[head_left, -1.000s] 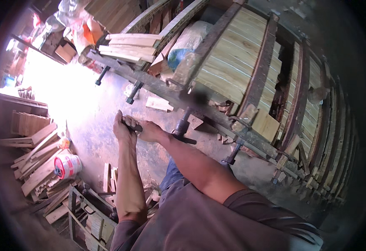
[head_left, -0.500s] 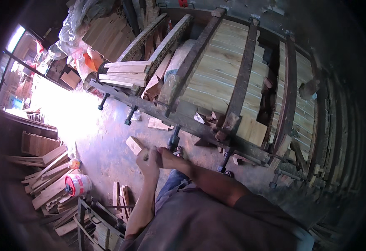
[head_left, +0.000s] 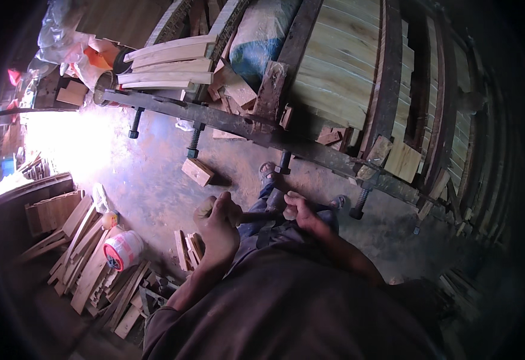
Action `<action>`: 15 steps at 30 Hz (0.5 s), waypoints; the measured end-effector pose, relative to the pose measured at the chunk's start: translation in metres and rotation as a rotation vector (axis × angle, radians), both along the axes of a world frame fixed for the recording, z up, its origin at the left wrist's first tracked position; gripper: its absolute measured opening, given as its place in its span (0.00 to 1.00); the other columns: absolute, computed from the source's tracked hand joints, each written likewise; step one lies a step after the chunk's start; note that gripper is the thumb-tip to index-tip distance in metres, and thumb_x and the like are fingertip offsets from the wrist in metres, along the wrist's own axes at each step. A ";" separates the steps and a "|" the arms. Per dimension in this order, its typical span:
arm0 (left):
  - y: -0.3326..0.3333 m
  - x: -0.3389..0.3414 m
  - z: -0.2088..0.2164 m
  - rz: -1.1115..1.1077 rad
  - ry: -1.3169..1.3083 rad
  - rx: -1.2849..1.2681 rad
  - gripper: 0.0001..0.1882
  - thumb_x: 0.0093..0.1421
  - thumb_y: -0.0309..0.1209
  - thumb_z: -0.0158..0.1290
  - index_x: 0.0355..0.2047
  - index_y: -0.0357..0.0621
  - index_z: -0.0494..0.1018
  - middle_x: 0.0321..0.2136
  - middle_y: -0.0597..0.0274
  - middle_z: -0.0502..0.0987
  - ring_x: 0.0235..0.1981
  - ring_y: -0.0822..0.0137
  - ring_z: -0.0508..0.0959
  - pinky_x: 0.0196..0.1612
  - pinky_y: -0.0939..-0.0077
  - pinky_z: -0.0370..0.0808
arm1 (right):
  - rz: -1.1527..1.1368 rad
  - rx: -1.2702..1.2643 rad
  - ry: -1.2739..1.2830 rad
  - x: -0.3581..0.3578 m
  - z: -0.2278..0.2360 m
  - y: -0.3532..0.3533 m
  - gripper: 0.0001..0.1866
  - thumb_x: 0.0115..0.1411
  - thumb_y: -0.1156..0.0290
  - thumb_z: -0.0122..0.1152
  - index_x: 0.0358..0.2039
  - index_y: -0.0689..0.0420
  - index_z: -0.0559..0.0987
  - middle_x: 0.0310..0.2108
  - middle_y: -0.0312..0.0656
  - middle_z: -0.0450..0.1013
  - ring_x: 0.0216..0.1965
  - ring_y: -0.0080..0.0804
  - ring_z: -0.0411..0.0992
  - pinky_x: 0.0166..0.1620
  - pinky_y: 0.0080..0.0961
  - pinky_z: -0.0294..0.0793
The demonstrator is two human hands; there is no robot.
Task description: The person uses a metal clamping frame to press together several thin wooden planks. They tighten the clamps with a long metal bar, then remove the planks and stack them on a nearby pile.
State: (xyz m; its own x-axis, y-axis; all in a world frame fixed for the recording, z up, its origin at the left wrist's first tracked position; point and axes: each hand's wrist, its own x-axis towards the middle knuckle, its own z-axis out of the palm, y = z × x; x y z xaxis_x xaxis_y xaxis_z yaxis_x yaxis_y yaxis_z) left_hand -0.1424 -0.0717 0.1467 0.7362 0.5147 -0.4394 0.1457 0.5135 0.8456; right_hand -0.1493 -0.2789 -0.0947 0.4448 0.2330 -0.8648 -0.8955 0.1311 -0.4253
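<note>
A dark T-shaped wrench (head_left: 256,217) lies across in front of my body, its thick socket end (head_left: 275,199) toward the clamp rack. My left hand (head_left: 219,223) is closed round the left part of its bar. My right hand (head_left: 300,211) is curled at the bar's right part, fingers bent around it. Just beyond the socket hangs a dark clamp bolt (head_left: 284,162) under the rack's front rail (head_left: 316,149); a small gap seems to separate them. Other threaded bolts (head_left: 361,204) stick out along the same rail.
Pale wooden boards (head_left: 334,66) lie between the rack's dark bars. Wood strips (head_left: 169,60) are stacked at its left end. A wood block (head_left: 197,171) sits on the floor. At left are a white-and-red bucket (head_left: 123,249) and scrap wood piles (head_left: 85,270). My sandalled feet (head_left: 267,172) are below.
My hands, close together before, are now apart along the wrench bar, the right one farther right. My view has shifted, and the rack sits higher in the picture.
</note>
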 end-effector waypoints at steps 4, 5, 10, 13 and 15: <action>0.031 0.015 -0.013 0.005 0.076 -0.123 0.17 0.66 0.30 0.43 0.18 0.48 0.59 0.10 0.67 0.57 0.12 0.70 0.59 0.22 0.73 0.59 | -0.301 0.247 0.017 0.009 0.022 0.024 0.14 0.56 0.69 0.63 0.43 0.54 0.76 0.37 0.35 0.74 0.37 0.33 0.72 0.47 0.31 0.71; 0.047 0.014 -0.027 0.013 0.052 -0.206 0.17 0.67 0.31 0.42 0.18 0.48 0.59 0.10 0.68 0.56 0.12 0.70 0.58 0.23 0.75 0.59 | -0.227 0.203 0.030 0.016 0.027 0.026 0.13 0.54 0.67 0.64 0.40 0.54 0.77 0.35 0.36 0.75 0.37 0.33 0.73 0.46 0.31 0.71; 0.108 0.014 -0.096 0.162 -0.025 -0.394 0.17 0.64 0.33 0.42 0.15 0.52 0.59 0.08 0.69 0.53 0.10 0.69 0.54 0.24 0.70 0.59 | 0.102 -0.125 -0.084 0.056 0.047 0.045 0.16 0.47 0.59 0.68 0.33 0.55 0.80 0.28 0.38 0.76 0.30 0.31 0.74 0.37 0.30 0.73; 0.142 -0.005 -0.149 0.223 -0.059 -0.504 0.17 0.63 0.35 0.43 0.16 0.53 0.58 0.08 0.70 0.51 0.10 0.69 0.54 0.25 0.66 0.59 | 0.233 -0.374 -0.257 0.050 0.008 0.053 0.16 0.46 0.59 0.69 0.31 0.56 0.80 0.27 0.38 0.77 0.25 0.31 0.74 0.35 0.30 0.72; 0.158 -0.017 -0.187 0.361 0.103 -0.572 0.19 0.65 0.40 0.44 0.17 0.52 0.57 0.09 0.68 0.52 0.11 0.66 0.55 0.26 0.63 0.62 | 0.366 -0.591 -0.216 0.047 -0.003 0.056 0.27 0.45 0.52 0.71 0.36 0.62 0.78 0.33 0.47 0.78 0.34 0.40 0.76 0.41 0.36 0.73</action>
State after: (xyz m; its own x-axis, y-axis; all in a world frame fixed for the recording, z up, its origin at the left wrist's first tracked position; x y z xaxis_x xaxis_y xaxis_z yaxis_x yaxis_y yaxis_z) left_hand -0.1596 0.0861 -0.0407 0.5016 0.3863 -0.7740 -0.0535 0.9069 0.4180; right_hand -0.1021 -0.2230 -0.0975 0.6031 -0.0793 -0.7937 -0.7259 -0.4670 -0.5049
